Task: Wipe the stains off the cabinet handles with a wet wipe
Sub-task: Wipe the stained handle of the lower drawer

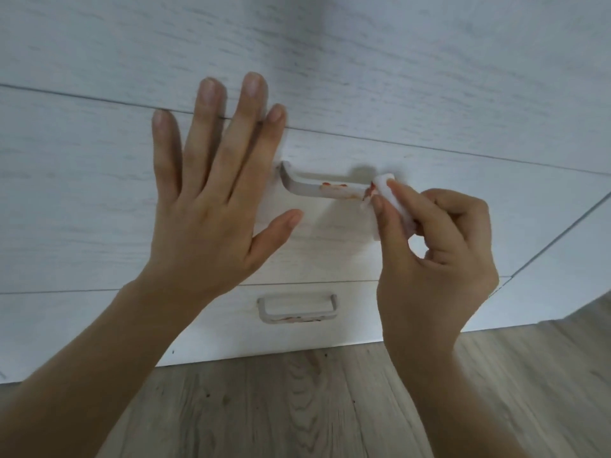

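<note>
Background: a white cabinet (99,193) with a faint grey wood grain, its front split by thin horizontal seams into drawer faces. Below it, a floor (297,408) of grey-brown wood planks.

Upper handle (317,190): a white bar with curved ends, mounted on the middle drawer face. Red-orange stains (334,186) sit as small blobs and a pale smear along its front edge, toward the right half.

Lower handle (297,317): same shape, on the drawer face beneath, reddish smears along its bottom bar.

Your left hand (211,206): palm toward the drawer front, fingers straight and spread, thumb out toward the upper handle's left end. Whether the palm touches the front cannot be told.

Your right hand (436,259): thumb and forefinger pinch a folded white wet wipe (386,190), other fingers curled in. The wipe's tip meets the upper handle's right end, with a red mark at the point of contact.
</note>
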